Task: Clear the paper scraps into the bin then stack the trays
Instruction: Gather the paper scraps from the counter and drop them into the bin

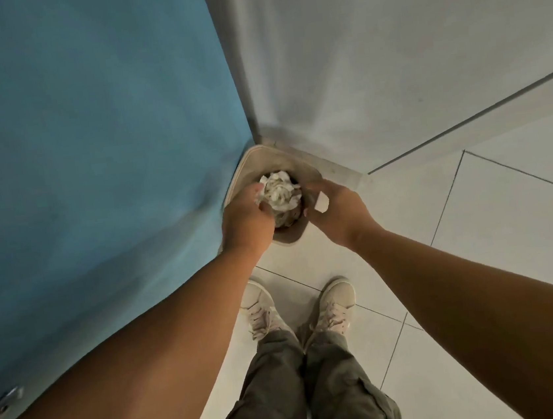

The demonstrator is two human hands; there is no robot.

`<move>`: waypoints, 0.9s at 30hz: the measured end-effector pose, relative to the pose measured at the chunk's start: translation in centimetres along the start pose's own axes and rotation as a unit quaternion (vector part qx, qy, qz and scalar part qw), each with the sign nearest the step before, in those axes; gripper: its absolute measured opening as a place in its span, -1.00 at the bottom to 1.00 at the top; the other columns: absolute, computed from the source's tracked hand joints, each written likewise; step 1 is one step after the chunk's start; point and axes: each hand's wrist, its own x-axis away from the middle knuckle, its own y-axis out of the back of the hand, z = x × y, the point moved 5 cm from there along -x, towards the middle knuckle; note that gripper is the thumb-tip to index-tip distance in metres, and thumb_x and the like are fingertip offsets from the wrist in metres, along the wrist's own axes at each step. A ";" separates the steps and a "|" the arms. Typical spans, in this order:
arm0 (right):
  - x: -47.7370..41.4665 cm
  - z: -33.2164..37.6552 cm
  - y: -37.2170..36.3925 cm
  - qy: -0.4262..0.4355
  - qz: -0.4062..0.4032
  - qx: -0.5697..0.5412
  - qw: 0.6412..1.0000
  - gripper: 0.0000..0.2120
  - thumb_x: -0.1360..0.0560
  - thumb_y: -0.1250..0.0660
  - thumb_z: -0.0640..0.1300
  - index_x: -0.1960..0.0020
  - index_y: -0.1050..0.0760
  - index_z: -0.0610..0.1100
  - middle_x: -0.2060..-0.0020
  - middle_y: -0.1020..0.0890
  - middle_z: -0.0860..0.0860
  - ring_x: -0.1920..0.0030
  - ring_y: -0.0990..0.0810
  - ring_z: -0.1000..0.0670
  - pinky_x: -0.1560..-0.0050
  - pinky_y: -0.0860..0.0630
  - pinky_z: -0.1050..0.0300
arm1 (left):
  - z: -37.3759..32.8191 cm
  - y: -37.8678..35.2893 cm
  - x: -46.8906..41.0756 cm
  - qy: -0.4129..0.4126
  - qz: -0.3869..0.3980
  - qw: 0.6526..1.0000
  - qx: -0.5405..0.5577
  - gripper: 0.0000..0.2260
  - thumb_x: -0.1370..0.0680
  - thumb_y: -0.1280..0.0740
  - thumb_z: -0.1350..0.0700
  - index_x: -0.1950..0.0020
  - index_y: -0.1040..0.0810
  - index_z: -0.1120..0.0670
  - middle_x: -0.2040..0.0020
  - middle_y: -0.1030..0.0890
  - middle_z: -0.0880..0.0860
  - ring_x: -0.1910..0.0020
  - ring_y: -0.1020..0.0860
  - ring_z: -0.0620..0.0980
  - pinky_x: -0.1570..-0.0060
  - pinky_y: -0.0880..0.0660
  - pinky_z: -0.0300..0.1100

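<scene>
I hold the crumpled paper wad (278, 192) right over the mouth of the bin (264, 158), at 12 o'clock from my shoes (334, 302). My left hand (245, 219) has its fingers curled round the wad's 9 o'clock side. My right hand (336, 214) pinches a small flat scrap (321, 201) at 3 o'clock. I judge the paper feather-light, soft and springy, with loose bits apt to flutter, so cupping from the sides suits it best.

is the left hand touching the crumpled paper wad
Touching. In the head view the left hand has its fingers curled round the crumpled paper wad above the bin, with no gap. The right hand pinches a white scrap.
</scene>
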 end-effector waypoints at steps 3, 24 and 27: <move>3.0 2.8 4.1 0.025 -0.007 0.002 1.000 -0.55 -0.47 -0.39 -0.15 -0.35 -0.46 -0.04 -0.27 -0.57 -0.03 -0.27 -0.51 -0.07 -0.17 -0.34 0.28 | -4.9 3.6 2.2 -0.056 -0.004 0.997 -0.048 -0.66 -0.58 -0.28 0.15 -0.36 -0.51 0.00 -0.26 -0.60 0.07 -0.22 -0.54 0.13 -0.22 -0.49 -0.06; 24.3 30.6 28.5 0.334 -0.147 -0.022 0.931 -0.68 -0.54 -0.36 -0.10 -0.28 -0.49 -0.05 -0.19 -0.52 0.16 -0.18 -0.41 0.27 -0.23 -0.24 0.51 | -31.4 31.9 25.0 -0.274 -0.202 0.940 -0.002 -0.62 -0.57 -0.34 0.09 -0.40 -0.46 0.01 -0.34 -0.52 -0.04 -0.32 -0.44 -0.06 -0.22 -0.25 -0.34; 27.1 34.3 27.6 0.368 -0.141 -0.033 0.919 -0.68 -0.54 -0.35 -0.16 -0.28 -0.50 -0.06 -0.15 -0.48 0.21 -0.14 -0.37 0.32 -0.13 -0.16 0.64 | -30.6 36.7 28.6 -0.265 -0.246 0.932 -0.003 -0.61 -0.60 -0.32 0.03 -0.44 -0.42 -0.04 -0.40 -0.47 -0.09 -0.37 -0.41 -0.09 -0.27 -0.24 -0.34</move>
